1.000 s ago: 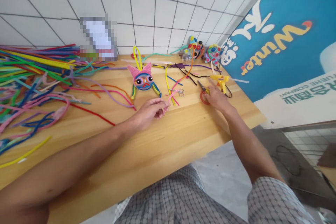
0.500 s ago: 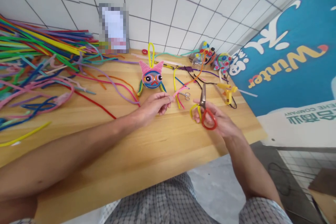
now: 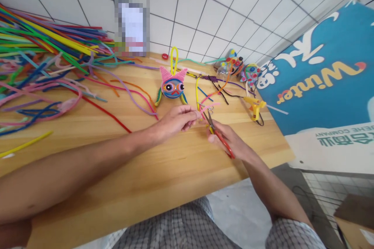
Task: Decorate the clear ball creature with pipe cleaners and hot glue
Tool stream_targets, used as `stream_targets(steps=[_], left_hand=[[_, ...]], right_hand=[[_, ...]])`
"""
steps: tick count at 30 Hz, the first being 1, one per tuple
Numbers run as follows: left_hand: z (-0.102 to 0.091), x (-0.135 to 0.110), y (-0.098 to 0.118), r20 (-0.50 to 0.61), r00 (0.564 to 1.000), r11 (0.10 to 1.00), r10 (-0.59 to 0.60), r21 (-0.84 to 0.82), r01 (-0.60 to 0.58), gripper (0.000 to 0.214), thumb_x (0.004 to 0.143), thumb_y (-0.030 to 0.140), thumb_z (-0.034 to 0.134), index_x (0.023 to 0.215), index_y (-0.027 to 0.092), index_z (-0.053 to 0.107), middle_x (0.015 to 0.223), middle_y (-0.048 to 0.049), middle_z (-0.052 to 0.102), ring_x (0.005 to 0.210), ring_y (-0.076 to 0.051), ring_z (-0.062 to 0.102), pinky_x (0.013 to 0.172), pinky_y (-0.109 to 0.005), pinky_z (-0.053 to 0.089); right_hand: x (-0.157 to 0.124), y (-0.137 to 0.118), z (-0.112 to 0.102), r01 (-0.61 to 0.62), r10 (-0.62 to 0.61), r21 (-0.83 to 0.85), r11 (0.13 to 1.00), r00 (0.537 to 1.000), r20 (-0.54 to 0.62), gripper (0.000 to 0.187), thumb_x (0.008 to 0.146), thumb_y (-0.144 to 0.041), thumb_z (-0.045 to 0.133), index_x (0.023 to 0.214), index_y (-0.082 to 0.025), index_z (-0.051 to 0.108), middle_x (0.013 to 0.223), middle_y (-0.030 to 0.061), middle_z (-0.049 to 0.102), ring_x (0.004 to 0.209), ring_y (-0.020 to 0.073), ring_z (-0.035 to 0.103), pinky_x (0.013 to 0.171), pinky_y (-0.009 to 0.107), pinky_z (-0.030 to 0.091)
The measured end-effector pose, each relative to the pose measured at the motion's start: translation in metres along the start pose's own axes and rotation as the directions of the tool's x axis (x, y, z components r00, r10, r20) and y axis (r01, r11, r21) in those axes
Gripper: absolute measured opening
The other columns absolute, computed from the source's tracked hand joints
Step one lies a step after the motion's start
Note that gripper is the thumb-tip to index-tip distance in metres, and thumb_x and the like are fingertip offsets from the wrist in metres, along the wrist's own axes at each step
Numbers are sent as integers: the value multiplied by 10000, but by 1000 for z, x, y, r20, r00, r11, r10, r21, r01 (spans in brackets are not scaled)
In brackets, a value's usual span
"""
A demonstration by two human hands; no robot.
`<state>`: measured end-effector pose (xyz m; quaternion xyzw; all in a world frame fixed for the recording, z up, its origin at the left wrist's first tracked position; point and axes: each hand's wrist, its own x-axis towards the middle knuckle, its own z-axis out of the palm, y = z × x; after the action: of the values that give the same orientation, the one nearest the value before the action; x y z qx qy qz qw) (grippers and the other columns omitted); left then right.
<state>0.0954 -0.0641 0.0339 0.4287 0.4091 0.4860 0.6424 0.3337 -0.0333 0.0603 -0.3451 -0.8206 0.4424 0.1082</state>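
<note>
My left hand (image 3: 184, 118) pinches a pale pink pipe cleaner (image 3: 212, 106), whose free end sticks out to the right. Scissors (image 3: 224, 142) with red and yellow handles are in my right hand (image 3: 230, 138). Their blades are parted and point up and left, close to the pink piece by my left fingertips; whether they touch it I cannot tell. Just beyond my left hand stands a round blue owl-like figure (image 3: 172, 87) with big eyes, pink ears and a yellow loop on top. Small silver scissors (image 3: 210, 109) lie behind the blades, partly hidden.
A large heap of coloured pipe cleaners (image 3: 43, 58) covers the table's left side. At right lies a yellow glue gun (image 3: 254, 107), near two decorated balls (image 3: 250, 74). A blurred upright screen (image 3: 133, 27) leans on the tiled wall. A blue printed board (image 3: 327, 78) borders the right edge.
My right hand has turned the scissors and brought them left, so the blades now sit by the pink pipe cleaner. The view has shifted slightly.
</note>
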Motion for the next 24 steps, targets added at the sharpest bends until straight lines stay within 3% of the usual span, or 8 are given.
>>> stream_targets(steps=[6, 12, 16, 20, 24], left_hand=[[1, -1, 0, 73, 997, 999, -33, -8, 34, 162, 855, 297, 708, 783, 153, 715, 633, 26, 567, 549, -79, 483, 503, -208, 334], [-1, 1, 0, 81, 995, 998, -51, 29, 49, 161, 855, 302, 716, 792, 155, 704, 636, 29, 568, 549, -80, 481, 502, -208, 336], [-3, 2, -1, 100, 994, 997, -39, 75, 31, 182, 868, 326, 712, 799, 159, 697, 645, 26, 574, 552, -85, 479, 506, -212, 346], [-4, 2, -5, 135, 991, 996, 12, 81, -24, 223, 870, 370, 724, 779, 172, 679, 636, 29, 559, 556, -88, 469, 518, -218, 344], [-4, 1, -9, 135, 991, 997, 19, 77, -30, 262, 860, 433, 749, 813, 183, 687, 659, 25, 564, 572, -92, 469, 533, -222, 339]], right_hand=[[9, 0, 5, 57, -58, -107, 993, 998, -5, 756, 981, -816, 565, 1393, -189, 660, 910, 9, 630, 768, 176, 536, 752, 301, 471], [11, -1, 8, 76, -78, -133, 988, 997, -16, 685, 1004, -757, 589, 1348, -174, 690, 1077, 68, 733, 922, 226, 660, 890, 334, 508], [10, -4, 10, 51, -58, -148, 988, 997, -44, 675, 990, -777, 592, 1237, -164, 730, 933, 37, 709, 774, 182, 596, 770, 300, 486], [7, -6, 16, -5, -1, -71, 997, 996, -89, 640, 972, -787, 610, 1069, -170, 751, 665, -43, 511, 610, 135, 447, 604, 268, 383], [2, -5, 20, -22, 23, 8, 1000, 985, -170, 562, 967, -747, 647, 939, -195, 748, 603, -60, 433, 552, 123, 385, 554, 273, 326]])
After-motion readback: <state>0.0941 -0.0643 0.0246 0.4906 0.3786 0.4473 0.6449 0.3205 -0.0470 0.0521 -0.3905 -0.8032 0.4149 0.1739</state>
